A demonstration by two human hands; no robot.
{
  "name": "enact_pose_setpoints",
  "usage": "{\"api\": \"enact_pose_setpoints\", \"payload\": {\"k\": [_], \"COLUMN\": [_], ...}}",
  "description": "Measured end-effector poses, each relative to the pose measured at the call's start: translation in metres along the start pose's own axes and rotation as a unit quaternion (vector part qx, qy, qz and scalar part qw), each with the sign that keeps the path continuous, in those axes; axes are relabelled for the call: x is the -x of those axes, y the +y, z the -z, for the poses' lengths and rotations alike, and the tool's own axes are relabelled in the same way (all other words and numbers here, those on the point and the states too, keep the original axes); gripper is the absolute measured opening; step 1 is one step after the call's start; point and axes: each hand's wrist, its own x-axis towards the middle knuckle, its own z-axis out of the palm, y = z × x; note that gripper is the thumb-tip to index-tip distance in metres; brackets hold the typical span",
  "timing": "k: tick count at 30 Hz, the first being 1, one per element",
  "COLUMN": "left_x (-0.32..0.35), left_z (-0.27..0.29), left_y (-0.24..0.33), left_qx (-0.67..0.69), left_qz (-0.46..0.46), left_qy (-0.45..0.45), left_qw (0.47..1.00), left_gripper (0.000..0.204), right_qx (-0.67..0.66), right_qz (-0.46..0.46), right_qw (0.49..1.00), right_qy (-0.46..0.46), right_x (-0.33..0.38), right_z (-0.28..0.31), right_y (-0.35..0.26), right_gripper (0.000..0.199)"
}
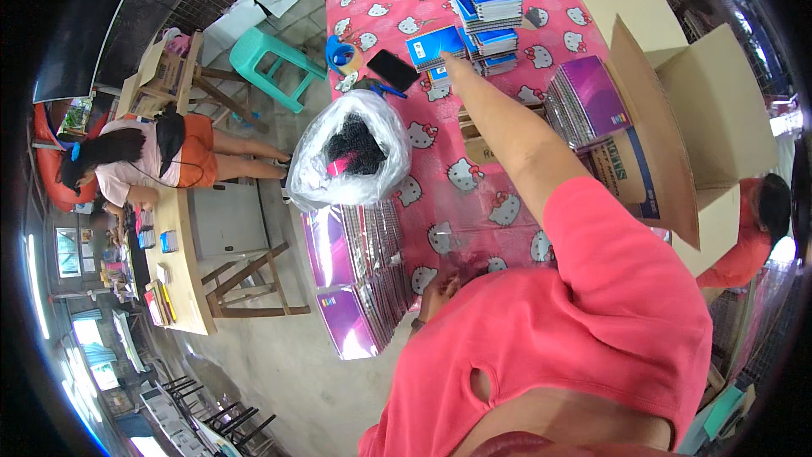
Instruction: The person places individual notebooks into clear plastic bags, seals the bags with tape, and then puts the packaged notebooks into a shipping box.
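Notebooks (430, 49) on the pink tablecloth (441, 176), at our right hand (454, 66), should be light but slick, best held by the spiral edge; whether that or our left hand (436, 294) grips, we cannot tell.

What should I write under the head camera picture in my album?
A right hand reaches across a pink tablecloth to blue notebooks, with purple notebooks stacked nearby.

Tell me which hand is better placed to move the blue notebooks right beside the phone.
Probably the right: the right hand is at the blue notebooks, its arm stretched across the table. The left hand is much farther off, close by the pink shirt.
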Motion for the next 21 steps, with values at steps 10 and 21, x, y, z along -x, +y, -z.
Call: {"api": "enact_pose_setpoints", "payload": {"k": [10, 21], "left_x": [0.009, 0.002], "left_z": [-0.001, 0.015], "left_y": [-0.025, -0.010], "left_qx": [0.041, -0.025], "left_qz": [0.068, 0.019], "left_qy": [0.052, 0.058], "left_qw": [0.995, 0.998], "left_gripper": [0.030, 0.031], "right_qx": [-0.049, 0.073], "right_qz": [-0.120, 0.197], "right_qw": [0.974, 0.959], "right_qy": [0.184, 0.192], "right_x": [0.037, 0.125], "right_z": [-0.066, -0.054], "right_y": [0.018, -0.002], "right_gripper": [0.082, 0.067]}}
